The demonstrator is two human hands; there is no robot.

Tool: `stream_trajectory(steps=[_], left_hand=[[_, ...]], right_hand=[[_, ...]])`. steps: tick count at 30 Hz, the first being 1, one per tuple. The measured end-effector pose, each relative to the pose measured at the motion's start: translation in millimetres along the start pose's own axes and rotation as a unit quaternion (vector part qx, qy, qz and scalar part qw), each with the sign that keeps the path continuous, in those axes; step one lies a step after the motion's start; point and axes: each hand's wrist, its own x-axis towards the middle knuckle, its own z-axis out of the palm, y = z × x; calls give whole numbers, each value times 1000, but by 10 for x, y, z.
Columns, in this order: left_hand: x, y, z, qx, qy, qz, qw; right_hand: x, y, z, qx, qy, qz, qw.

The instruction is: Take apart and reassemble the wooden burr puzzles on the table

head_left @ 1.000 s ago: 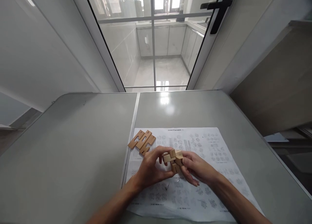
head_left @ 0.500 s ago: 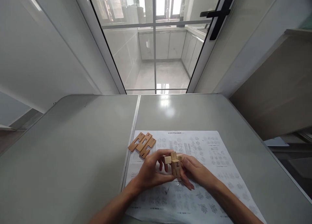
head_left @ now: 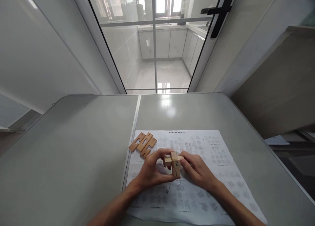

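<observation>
Over a printed sheet [head_left: 190,198], numbered wooden block assembly [head_left: 175,164], left hand [head_left: 153,172] and right hand [head_left: 197,171] gripping it

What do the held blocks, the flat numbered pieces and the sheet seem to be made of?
Held blocks: probably pale wood, apparently unvarnished, judging by their dull blond faces.
Flat numbered pieces: likely smooth wood too, given their warm brown tone.
Sheet: seemingly thin, matte paper, from its rippled near edge.

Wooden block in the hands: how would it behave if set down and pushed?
Probably stiff: the block looks like solid wood. Unlikely to roll, since its squared arms jut out several ways. It might come apart if knocked, as it looks built from separate bars.
</observation>
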Motion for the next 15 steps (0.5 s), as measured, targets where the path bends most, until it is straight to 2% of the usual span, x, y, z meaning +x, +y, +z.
stream_trajectory(steps=[4, 10, 15], left_hand=[[-17, -50, 5, 58, 18, 54, 997], [17, -60, 6, 112, 29, 152, 982], [-2, -99, 1, 156, 18, 113, 981]], right_hand=[[25, -17, -8, 81, -39, 52, 995], [9, 32, -15, 187, -97, 120, 970], [13, 46, 60, 253, -64, 133, 956]])
